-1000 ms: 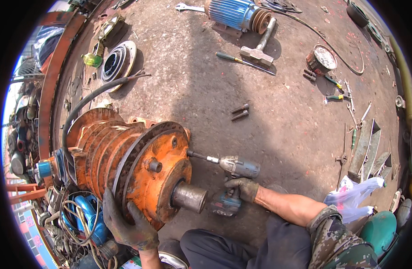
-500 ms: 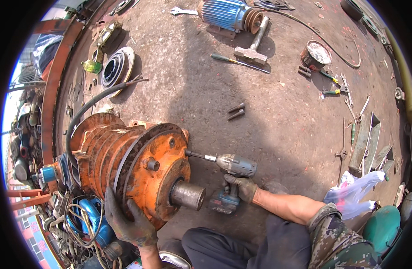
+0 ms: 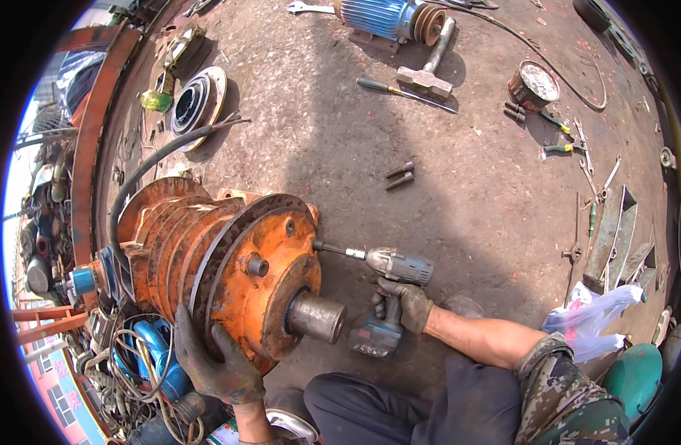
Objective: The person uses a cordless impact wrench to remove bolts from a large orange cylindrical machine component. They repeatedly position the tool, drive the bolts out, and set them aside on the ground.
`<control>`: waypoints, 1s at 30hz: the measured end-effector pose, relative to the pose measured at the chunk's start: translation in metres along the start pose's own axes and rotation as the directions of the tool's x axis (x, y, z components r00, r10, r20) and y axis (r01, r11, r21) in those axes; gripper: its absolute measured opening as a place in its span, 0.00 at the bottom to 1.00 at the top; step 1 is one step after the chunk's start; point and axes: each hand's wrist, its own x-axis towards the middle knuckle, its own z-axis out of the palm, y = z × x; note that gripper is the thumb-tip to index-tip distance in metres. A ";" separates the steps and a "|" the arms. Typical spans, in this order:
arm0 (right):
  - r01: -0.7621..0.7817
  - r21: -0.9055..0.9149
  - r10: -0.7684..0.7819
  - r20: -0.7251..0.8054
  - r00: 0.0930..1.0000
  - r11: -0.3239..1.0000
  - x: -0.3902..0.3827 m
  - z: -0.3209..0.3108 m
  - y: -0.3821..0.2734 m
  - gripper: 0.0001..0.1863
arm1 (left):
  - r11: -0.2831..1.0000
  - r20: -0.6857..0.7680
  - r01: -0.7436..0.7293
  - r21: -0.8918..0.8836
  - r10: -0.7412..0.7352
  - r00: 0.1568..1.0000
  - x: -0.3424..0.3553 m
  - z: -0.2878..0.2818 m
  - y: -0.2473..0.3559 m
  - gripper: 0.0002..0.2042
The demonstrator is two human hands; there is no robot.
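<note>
An orange flanged gearbox (image 3: 236, 252) lay on its side on the ground, left of centre, its bare steel output shaft (image 3: 318, 317) pointing right and toward the person. The gloved left hand (image 3: 220, 363) was unclenched, its fingers straight and its thumb apart, set against the lower rim of the large flange; how firmly it pressed could not be told. The gloved right hand (image 3: 408, 304) was wrapped around the handle of a cordless impact driver (image 3: 399, 265), above the battery. The driver's slim extension (image 3: 346, 252) reached left, its dark socket (image 3: 322, 245) at the right edge of the gearbox face; whether it sat over a bolt head was too small to tell.

A black cable (image 3: 147, 167) curved up from behind the housing, its frayed end near a ringed disc (image 3: 198, 107). Two dark bolts (image 3: 399, 170) lay side by side on the ground beyond the driver. Farther off stood a blue finned electric motor (image 3: 377, 18), with a sledgehammer (image 3: 433, 63) and a screwdriver (image 3: 374, 85) near it. To the right were an open-topped can (image 3: 534, 85), pliers (image 3: 559, 148) and a pale plastic bag (image 3: 589, 319).
</note>
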 end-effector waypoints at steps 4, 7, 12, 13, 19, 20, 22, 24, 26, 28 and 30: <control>-0.038 -0.054 0.047 0.173 0.984 0.998 -0.009 0.006 -0.003 0.11 | 1.000 0.011 0.011 0.019 -0.012 1.000 0.002 0.001 0.000 0.22; -0.099 0.033 0.092 0.171 0.981 0.995 0.005 -0.006 0.006 0.07 | 1.000 0.017 0.022 -0.007 -0.022 1.000 0.002 0.003 0.000 0.23; -0.034 -0.061 0.039 0.083 0.996 0.998 0.007 -0.005 0.003 0.10 | 0.998 0.032 0.047 -0.045 -0.045 0.998 -0.001 0.005 -0.005 0.23; -0.059 -0.033 0.062 0.081 0.995 0.998 0.006 -0.004 0.002 0.10 | 0.997 0.032 0.065 -0.052 -0.063 0.998 -0.003 0.007 -0.009 0.23; -0.114 0.057 0.111 0.061 0.992 0.992 0.002 -0.002 0.002 0.09 | 0.994 0.071 0.108 0.032 -0.110 0.991 -0.006 0.005 -0.013 0.28; -0.111 0.041 0.110 0.041 0.993 0.993 0.002 -0.001 0.002 0.08 | 0.991 0.072 0.137 -0.010 -0.136 0.988 -0.007 0.006 -0.012 0.29; -0.073 0.008 0.073 0.004 0.997 0.997 0.002 0.002 0.000 0.08 | 0.977 0.077 0.190 -0.096 -0.183 0.980 -0.007 0.006 -0.009 0.30; -0.034 -0.083 0.031 -0.037 0.999 0.996 0.004 0.000 -0.001 0.08 | 0.991 0.082 0.126 -0.046 -0.122 0.989 -0.004 0.005 -0.012 0.29; 0.001 -0.229 -0.019 -0.076 0.997 0.973 0.007 -0.007 0.001 0.08 | 0.999 0.049 -0.012 0.041 0.010 0.999 0.005 0.001 -0.002 0.26; 0.004 -0.220 -0.018 -0.061 0.998 0.976 0.013 -0.014 0.006 0.10 | 1.000 0.086 0.005 0.026 -0.007 0.996 0.006 -0.001 -0.003 0.27; 0.012 -0.198 -0.022 -0.050 0.998 0.980 0.014 -0.018 0.008 0.10 | 1.000 0.101 0.011 0.020 -0.013 0.995 0.006 -0.001 -0.002 0.27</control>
